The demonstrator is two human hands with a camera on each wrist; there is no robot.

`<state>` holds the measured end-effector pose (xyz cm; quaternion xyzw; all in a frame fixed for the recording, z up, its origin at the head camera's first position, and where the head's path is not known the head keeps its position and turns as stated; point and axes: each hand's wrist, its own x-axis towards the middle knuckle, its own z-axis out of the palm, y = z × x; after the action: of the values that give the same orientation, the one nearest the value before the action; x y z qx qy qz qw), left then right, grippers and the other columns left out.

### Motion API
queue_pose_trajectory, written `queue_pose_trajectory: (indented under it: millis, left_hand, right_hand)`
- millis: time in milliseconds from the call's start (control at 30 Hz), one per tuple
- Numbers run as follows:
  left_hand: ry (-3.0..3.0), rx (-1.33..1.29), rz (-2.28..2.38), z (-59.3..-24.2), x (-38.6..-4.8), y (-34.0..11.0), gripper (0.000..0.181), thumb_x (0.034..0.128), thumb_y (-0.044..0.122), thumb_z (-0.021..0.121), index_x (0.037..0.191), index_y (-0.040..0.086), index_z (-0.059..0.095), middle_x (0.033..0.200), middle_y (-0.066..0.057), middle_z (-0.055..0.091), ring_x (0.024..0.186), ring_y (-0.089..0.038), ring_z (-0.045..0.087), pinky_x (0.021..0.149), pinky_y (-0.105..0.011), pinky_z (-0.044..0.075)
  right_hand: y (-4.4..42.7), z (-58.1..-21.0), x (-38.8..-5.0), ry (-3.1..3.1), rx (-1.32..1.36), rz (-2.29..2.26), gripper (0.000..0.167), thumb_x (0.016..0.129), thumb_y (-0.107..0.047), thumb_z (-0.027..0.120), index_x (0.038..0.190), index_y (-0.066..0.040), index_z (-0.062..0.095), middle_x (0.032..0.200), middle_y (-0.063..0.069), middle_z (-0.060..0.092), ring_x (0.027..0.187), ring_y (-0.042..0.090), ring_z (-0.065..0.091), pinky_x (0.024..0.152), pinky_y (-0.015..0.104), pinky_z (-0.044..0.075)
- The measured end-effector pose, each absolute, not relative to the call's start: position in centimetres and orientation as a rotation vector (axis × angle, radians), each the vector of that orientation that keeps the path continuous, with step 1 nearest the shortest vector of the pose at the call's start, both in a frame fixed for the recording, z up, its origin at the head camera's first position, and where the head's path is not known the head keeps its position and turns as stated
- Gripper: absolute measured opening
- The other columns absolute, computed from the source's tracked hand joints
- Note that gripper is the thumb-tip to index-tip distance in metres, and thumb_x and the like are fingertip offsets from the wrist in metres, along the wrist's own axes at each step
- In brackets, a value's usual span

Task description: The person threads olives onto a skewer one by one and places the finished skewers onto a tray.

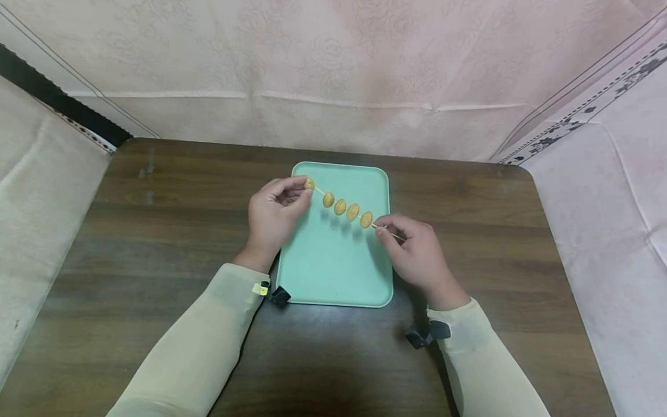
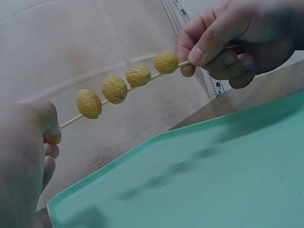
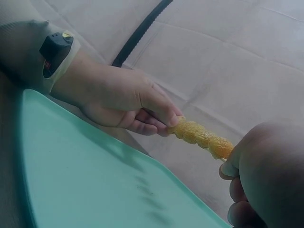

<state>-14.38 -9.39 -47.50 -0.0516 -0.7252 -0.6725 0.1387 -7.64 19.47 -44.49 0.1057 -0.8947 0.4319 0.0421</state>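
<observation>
A thin wooden skewer (image 2: 71, 121) carries several wrinkled golden-brown balls (image 1: 352, 212), held above a mint-green tray (image 1: 333, 272). My left hand (image 1: 273, 214) pinches the ball at the far left end (image 1: 310, 183) between thumb and fingers; in the left wrist view most of that ball is hidden behind the hand. A stretch of bare stick separates it from the other balls. At the opposite end, my right hand (image 1: 414, 249) pinches the skewer just beyond the last ball (image 2: 166, 62), and the stick's tail passes under the palm. The skewer slopes down toward the right hand in the head view.
The tray lies on a dark wooden table (image 1: 172, 278), with shadows of the hands and balls on its surface. Pale patterned cloth (image 1: 333, 63) hangs behind the table and at both sides. Each wrist wears a small black camera (image 1: 279, 296).
</observation>
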Motion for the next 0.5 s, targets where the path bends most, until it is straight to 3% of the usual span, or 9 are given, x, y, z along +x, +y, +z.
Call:
queue_pose_trajectory:
  millis: [500]
  left_hand:
    - [-2.139,-0.211,-1.926,-47.57,-14.14,-8.71,0.022,0.0961,0.015,0.091,0.117,0.011,0.087,0.108,-0.005,0.079,0.097,-0.012,0.077,0.086,-0.024,0.062]
  right_hand:
    - [19.18,-44.47,-7.55,-2.725,0.348,1.328,0.012,0.109,-0.015,0.075,0.117,-0.013,0.084,0.078,0.0,0.068,0.068,0.02,0.053,0.061,0.028,0.045]
